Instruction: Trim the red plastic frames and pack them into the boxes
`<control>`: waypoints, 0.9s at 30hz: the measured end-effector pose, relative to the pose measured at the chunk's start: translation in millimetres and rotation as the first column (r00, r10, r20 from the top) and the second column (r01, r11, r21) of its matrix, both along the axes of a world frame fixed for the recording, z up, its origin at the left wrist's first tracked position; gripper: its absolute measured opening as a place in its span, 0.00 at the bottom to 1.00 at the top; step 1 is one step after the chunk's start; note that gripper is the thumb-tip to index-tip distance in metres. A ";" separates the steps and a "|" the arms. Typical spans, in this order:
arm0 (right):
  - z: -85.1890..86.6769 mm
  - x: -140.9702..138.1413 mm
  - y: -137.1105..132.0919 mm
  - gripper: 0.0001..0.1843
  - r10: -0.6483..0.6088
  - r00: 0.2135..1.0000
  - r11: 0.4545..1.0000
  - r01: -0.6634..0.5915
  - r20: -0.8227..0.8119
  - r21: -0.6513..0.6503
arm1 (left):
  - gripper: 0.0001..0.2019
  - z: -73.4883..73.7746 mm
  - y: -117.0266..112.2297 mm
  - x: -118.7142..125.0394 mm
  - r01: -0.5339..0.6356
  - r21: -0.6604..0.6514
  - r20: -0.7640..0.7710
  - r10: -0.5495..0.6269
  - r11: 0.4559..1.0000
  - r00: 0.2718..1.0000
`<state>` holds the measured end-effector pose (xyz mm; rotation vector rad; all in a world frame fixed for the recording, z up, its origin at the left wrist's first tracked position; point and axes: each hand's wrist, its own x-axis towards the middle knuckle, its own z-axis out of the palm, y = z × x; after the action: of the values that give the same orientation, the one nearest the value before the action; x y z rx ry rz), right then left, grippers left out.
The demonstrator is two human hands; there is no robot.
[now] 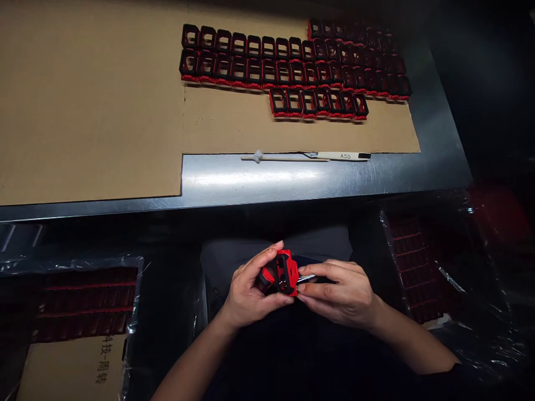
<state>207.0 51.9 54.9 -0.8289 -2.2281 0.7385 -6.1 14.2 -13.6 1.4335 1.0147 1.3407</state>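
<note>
A steel counter (234,181) runs across my view, with a cardboard sheet (92,106) covering much of its far side. On my side of the counter's near edge, both hands hold a red-and-black plastic frame (281,273) up between them, clear of the surface. The left hand (251,292) has its grip closed around the frame's left side, with fingers over the top and thumb underneath. The right hand (340,292) comes in from the other side, its grip pressed together against the frame's right edge. A thin, shiny metal piece (307,278) shows between those fingers, but it is too small for me to name.

Farther out, matching frames (251,67) sit in tight rows on the sheet near the counter's far edge, and a shorter row of seven frames (317,104) lies just nearer to me. The rows darken into shadow toward the right. Along the sheet's near edge lie a wooden stick with a fluffy white tuft (258,157) and a white marker labelled A55 (345,156). Below the counter, on either side of my view, a left bin (83,303) and a right bin (413,267) lined with clear plastic film hold rows of dark red pieces. Just nearer than the left bin is a cardboard box (71,367) printed with Chinese characters.
</note>
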 end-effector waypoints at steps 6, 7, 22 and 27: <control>1.6 1.5 1.2 0.03 0.007 1.000 1.000 -0.007 0.028 0.003 | 0.42 1.9 2.1 -0.9 0.007 0.029 -0.053 -0.005 1.000 0.999; 2.6 1.9 1.5 0.03 0.014 0.999 1.000 -0.014 0.042 0.001 | 0.42 2.8 2.6 -1.3 0.009 0.035 -0.073 -0.007 0.999 0.997; 7.9 -0.6 -0.1 0.06 0.117 0.971 0.992 -0.124 0.208 0.020 | 0.42 1.4 -1.9 -6.4 -0.010 -0.026 -0.105 0.008 1.000 0.994; 8.4 -3.3 15.4 0.03 0.078 0.996 0.997 -0.078 0.042 -0.011 | 0.39 -3.3 -9.3 1.0 -0.046 -0.182 0.102 0.066 0.982 0.993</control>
<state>203.7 67.2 63.3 -0.7726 -2.3075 0.7758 -5.1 4.9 -16.8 1.1938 1.0828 1.3162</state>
